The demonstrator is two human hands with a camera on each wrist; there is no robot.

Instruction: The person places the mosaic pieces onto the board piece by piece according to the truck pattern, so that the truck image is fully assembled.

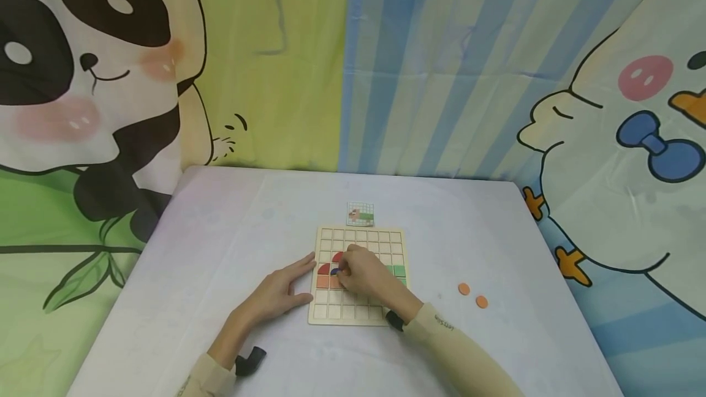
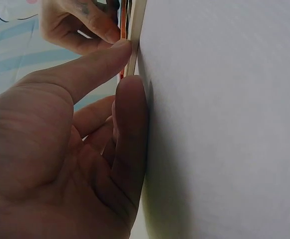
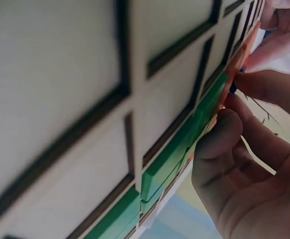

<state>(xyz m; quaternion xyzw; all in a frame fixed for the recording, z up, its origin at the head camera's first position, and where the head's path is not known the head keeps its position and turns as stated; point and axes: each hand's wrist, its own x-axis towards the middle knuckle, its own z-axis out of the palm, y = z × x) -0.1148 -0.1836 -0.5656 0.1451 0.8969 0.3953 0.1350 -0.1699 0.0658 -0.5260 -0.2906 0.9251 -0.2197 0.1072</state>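
A wooden grid board [image 1: 347, 315] lies flat on the white table, with colored tiles set in some of its cells. My right hand [image 1: 366, 271] reaches over it and pinches a small dark blue piece [image 3: 233, 87] at the left part of the grid. Beside those fingertips sit red rounded tiles [image 1: 323, 269] and orange square tiles [image 1: 322, 282]. Green tiles [image 1: 399, 271] fill cells on the right side; the forearm and hand hide the cells between. My left hand [image 1: 273, 293] rests by the board's left edge, fingers extended, its thumb [image 2: 112, 55] touching the rim.
Just behind the board lies a small pattern card [image 1: 361, 214] with a printed grid picture. Two orange discs [image 1: 464, 288] are on the table to the right. Cartoon-printed cloth [image 1: 441, 66] hangs behind the table's far edge.
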